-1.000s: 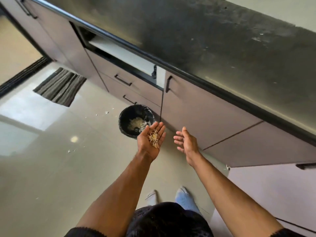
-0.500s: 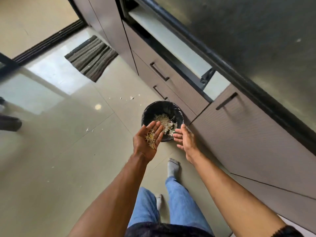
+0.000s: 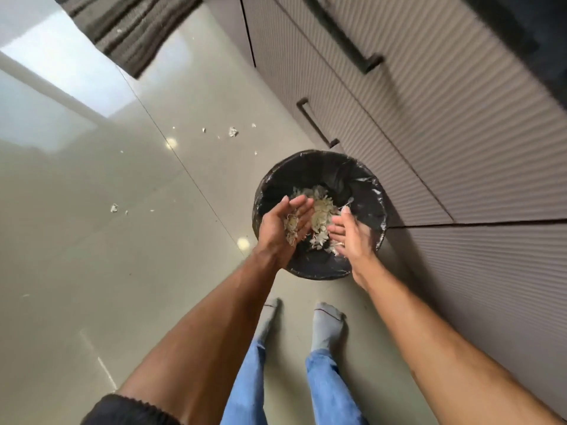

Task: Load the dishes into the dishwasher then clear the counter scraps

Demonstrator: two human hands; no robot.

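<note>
Both hands are over the bin (image 3: 362, 191), a round black-lined one standing on the floor (image 3: 92, 271) just beside the drawers (image 3: 429, 133) on the right. The left hand (image 3: 283, 227) is cupped, palm tilted toward the right, with pale scraps (image 3: 291, 223) lying in it. The right hand (image 3: 351, 233) is beside it, fingers straight and relaxed, palm facing left, holding nothing. More scraps are heaped inside the bin. A few bits (image 3: 232, 131) lie scattered on the floor to the far left, near a striped mat (image 3: 135, 29).
</note>
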